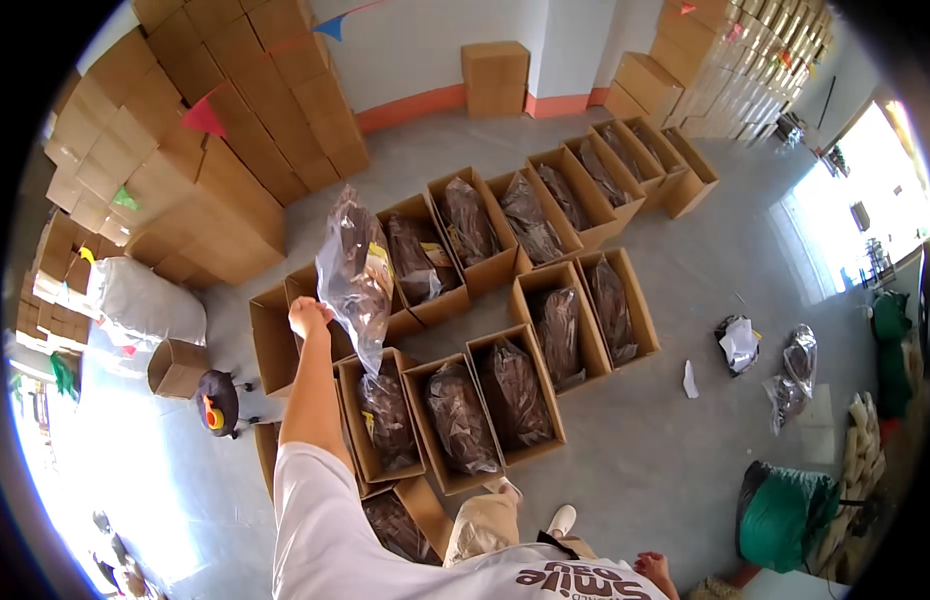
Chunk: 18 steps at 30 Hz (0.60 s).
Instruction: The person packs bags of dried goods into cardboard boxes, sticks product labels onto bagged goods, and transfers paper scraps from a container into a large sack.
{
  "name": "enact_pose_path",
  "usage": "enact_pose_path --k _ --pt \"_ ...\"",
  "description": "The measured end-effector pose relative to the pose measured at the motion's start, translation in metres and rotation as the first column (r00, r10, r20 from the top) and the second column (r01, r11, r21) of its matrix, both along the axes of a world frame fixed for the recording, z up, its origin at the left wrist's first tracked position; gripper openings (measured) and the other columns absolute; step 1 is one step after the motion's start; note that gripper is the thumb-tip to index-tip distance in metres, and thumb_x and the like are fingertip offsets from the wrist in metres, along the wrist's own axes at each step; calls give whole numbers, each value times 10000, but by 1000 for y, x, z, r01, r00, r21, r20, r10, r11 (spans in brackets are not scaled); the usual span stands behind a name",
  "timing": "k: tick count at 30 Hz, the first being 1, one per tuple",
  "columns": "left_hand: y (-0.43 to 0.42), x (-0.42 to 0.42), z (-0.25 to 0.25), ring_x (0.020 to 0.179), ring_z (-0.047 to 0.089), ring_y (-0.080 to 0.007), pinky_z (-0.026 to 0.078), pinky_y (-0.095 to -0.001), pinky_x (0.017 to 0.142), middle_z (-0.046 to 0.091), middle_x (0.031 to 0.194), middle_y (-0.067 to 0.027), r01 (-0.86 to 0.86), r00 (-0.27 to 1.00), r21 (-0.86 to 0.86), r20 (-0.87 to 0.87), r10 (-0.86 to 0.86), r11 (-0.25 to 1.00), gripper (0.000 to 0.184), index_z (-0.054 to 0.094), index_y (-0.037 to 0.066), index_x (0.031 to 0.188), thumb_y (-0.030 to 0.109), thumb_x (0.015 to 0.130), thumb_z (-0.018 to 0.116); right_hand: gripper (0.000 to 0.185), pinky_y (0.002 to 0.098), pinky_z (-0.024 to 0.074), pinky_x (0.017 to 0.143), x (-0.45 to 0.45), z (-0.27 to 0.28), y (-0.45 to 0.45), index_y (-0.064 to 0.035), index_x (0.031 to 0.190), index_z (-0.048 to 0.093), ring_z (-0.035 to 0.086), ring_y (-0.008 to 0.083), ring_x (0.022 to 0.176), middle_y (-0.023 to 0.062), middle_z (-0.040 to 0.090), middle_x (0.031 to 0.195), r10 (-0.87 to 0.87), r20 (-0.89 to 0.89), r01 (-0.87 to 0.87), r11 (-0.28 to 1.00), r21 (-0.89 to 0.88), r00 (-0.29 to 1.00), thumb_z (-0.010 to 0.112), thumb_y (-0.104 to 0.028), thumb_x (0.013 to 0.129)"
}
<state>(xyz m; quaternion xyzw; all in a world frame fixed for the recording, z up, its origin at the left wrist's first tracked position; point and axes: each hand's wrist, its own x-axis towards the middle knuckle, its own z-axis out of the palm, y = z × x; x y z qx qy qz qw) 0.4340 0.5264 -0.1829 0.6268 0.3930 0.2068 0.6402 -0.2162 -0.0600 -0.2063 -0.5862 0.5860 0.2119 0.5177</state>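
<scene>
My left hand [310, 318] is stretched out at the left, its fingers closed on the edge of a clear plastic bag [357, 262]. Something dark brown fills the bag, and a yellow label shows on its side. The bag hangs above the open cardboard boxes, partly covering them. Below it stands a cardboard box [393, 468] with a similar bag [387, 410] inside. My right hand [655, 570] is low beside my shirt, its fingers loosely apart with nothing visible in them.
Two rows of open boxes [490, 270] holding brown bags run across the grey floor. Stacked cartons [235, 90] rise at the left wall. A white sack [145, 300] and a dark stool [220, 403] stand left. Plastic bags [793, 375] and a green bundle [785, 515] lie right.
</scene>
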Motion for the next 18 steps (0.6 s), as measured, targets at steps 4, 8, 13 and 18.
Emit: enact_pose_path --k 4,8,13,18 --pt "-18 -69 -26 378 481 -160 386 -271 310 528 579 -74 207 966 -22 -152 -208 978 190 536 61 844 131 867 361 233 272 495 573 -10 0 7 45 907 588 592 178 632 147 617 727 -42 16 42 999 25 999 512 -119 760" --pt "-44 -175 -78 385 513 -159 400 -259 304 559 592 -98 491 811 -201 -252 -529 848 185 513 60 907 202 890 397 212 270 476 635 22 41 35 -16 867 646 584 142 681 95 638 760 191 -64 -192 981 -8 980 534 -160 760" --pt "-39 -345 -139 458 521 -184 489 -315 450 548 641 -89 598 560 -650 -78 -824 469 141 545 80 890 204 857 488 189 267 477 535 0 -2 11 19 799 628 568 153 570 82 604 655 329 12 -329 944 -23 944 515 -130 773" --pt "-55 -452 -131 652 501 -245 409 -353 545 534 731 -129 425 512 -657 -393 -764 623 201 534 23 891 201 838 459 168 246 505 558 28 -43 -12 -2 864 614 570 125 581 63 594 699 96 31 -98 993 67 995 508 -119 806"
